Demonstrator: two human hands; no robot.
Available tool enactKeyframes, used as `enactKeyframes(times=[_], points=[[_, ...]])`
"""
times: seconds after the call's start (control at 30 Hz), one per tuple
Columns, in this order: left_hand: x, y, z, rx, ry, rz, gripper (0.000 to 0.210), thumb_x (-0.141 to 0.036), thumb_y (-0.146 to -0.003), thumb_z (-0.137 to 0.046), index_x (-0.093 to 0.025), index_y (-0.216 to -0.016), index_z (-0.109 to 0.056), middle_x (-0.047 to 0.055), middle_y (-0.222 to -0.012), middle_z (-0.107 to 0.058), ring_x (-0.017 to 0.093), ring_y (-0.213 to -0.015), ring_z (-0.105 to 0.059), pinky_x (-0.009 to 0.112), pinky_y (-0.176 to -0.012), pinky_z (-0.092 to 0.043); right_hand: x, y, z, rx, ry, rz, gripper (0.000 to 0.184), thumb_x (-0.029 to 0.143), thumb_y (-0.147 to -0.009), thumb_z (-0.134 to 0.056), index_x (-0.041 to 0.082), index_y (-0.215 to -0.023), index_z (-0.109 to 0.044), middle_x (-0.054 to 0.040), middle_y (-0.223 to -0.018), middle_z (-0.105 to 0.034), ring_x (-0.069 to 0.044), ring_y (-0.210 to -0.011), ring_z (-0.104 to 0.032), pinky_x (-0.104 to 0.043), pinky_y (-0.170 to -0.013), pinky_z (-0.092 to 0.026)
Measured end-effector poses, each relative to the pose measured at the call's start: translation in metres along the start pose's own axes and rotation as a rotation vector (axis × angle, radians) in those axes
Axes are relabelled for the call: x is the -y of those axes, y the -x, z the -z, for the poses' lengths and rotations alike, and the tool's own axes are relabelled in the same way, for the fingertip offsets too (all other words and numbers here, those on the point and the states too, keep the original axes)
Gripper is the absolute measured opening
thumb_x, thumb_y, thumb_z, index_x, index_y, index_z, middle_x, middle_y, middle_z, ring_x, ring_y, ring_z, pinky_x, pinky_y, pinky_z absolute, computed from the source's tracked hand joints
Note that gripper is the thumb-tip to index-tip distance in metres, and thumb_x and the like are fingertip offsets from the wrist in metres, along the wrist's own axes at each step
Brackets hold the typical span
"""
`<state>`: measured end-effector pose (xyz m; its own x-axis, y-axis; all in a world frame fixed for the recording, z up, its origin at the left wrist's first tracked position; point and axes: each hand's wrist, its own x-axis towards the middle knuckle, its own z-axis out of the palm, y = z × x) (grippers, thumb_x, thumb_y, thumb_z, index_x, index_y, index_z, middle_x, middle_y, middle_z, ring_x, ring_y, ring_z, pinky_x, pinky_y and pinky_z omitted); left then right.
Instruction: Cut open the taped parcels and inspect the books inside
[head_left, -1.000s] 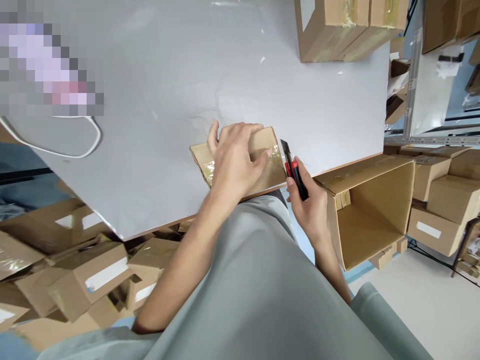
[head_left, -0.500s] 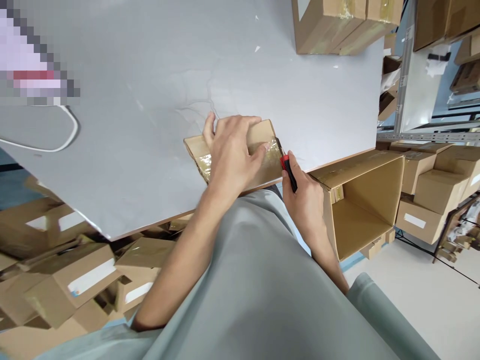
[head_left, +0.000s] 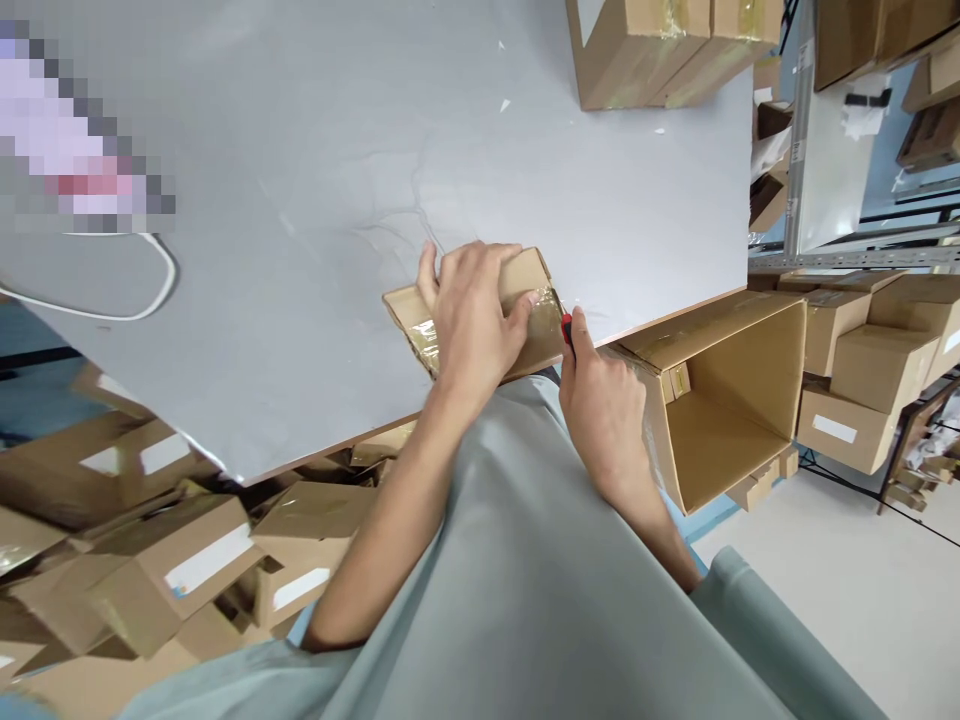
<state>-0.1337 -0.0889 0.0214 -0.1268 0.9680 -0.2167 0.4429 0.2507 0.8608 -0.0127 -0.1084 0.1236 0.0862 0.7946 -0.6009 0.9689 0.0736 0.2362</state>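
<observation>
I've got the left hand (head_left: 476, 312) on a taped cardboard box (head_left: 538, 345), grip spread across it, at the near edge of the tabletop (head_left: 300, 390); box long axis runs left-right, roughly parallel to that edge. Right hand (head_left: 606, 412) has its grip wrapped round a red-and-black utility knife (head_left: 567, 328), nose forward and slightly left at the box's right end, tip unclear to me.

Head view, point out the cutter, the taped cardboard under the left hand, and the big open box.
Cutter (head_left: 566, 323), head view: red part of handle.
Taped cardboard (head_left: 543, 325), head view: face near right end.
Big open box (head_left: 750, 375), head view: inner wall.
</observation>
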Motion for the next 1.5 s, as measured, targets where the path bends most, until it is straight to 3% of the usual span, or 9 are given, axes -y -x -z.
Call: enactKeyframes(times=[0.3, 0.43, 0.67, 0.8, 0.97, 1.17, 1.5], points=[[0.005, -0.001, -0.003, 0.001, -0.019, -0.056, 0.046, -0.039, -0.094, -0.073, -0.041, -0.139, -0.064, 0.005, -0.142, -0.071, 0.038, -0.155, -0.049, 0.07, -0.139, -0.019, -0.005, 0.007, 0.002, 0.035, 0.018, 0.0, 0.063, 0.02, -0.114, -0.05, 0.018, -0.175, -0.037, -0.0102, -0.085, -0.081, -0.023, -0.075, -0.08, -0.028, -0.071, -0.059], [0.006, -0.001, -0.004, -0.015, -0.062, -0.08, 0.049, -0.037, -0.095, -0.072, -0.045, -0.142, -0.061, 0.003, -0.141, -0.072, 0.034, -0.157, -0.047, 0.064, -0.141, -0.018, -0.002, 0.003, 0.005, 0.013, -0.007, 0.007, 0.061, 0.016, -0.113, -0.048, 0.015, -0.173, -0.038, -0.0145, -0.095, -0.083, -0.024, -0.084, -0.082, -0.027, -0.073, -0.059], [0.003, 0.005, -0.01, 0.006, -0.059, -0.108, 0.037, -0.036, -0.096, -0.072, -0.038, -0.134, -0.069, 0.005, -0.141, -0.072, 0.038, -0.148, -0.056, 0.067, -0.142, -0.008, -0.005, 0.011, -0.001, 0.082, 0.015, -0.017, 0.063, 0.015, -0.112, -0.045, 0.014, -0.174, -0.035, -0.0128, -0.09, -0.083, -0.023, -0.082, -0.082, -0.026, -0.073, -0.06], [0.004, 0.011, -0.02, -0.055, -0.072, -0.095, 0.041, -0.047, -0.103, -0.065, -0.034, -0.141, -0.066, 0.008, -0.143, -0.072, 0.037, -0.15, -0.054, 0.064, -0.142, -0.011, -0.005, 0.01, -0.006, 0.059, -0.001, -0.026, 0.068, 0.011, -0.11, -0.046, 0.012, -0.176, -0.03, -0.0159, -0.098, -0.084, -0.024, -0.088, -0.082, -0.027, -0.075, -0.061], [0.007, 0.017, -0.027, -0.073, -0.067, -0.102, 0.045, -0.055, -0.106, -0.061, -0.031, -0.144, -0.065, 0.009, -0.146, -0.071, 0.038, -0.15, -0.054, 0.064, -0.141, -0.015, -0.008, 0.011, -0.015, 0.091, 0.009, -0.026, 0.073, 0.012, -0.109, -0.046, 0.015, -0.179, -0.024, -0.0134, -0.093, -0.083, -0.023, -0.085, -0.082, -0.027, -0.075, -0.061], [0.008, 0.019, -0.032, -0.101, -0.096, -0.111, 0.049, -0.058, -0.107, -0.059, -0.03, -0.146, -0.065, 0.012, -0.147, -0.071, 0.042, -0.147, -0.055, 0.064, -0.134, -0.026, -0.013, 0.014, -0.024, 0.023, -0.024, -0.023, 0.07, 0.01, -0.11, -0.042, 0.019, -0.178, -0.028, -0.0112, -0.095, -0.082, -0.022, -0.083, -0.081, -0.026, -0.073, -0.059], [0.008, 0.024, -0.037, -0.099, -0.102, -0.126, 0.052, -0.06, -0.107, -0.057, -0.029, -0.149, -0.064, 0.013, -0.148, -0.07, 0.043, -0.145, -0.055, 0.064, -0.131, -0.026, -0.033, 0.01, -0.033, 0.067, -0.027, -0.027, 0.061, 0.025, -0.118, -0.037, 0.024, -0.178, -0.028, -0.0129, -0.099, -0.083, -0.025, -0.088, -0.081, -0.028, -0.077, -0.057]])
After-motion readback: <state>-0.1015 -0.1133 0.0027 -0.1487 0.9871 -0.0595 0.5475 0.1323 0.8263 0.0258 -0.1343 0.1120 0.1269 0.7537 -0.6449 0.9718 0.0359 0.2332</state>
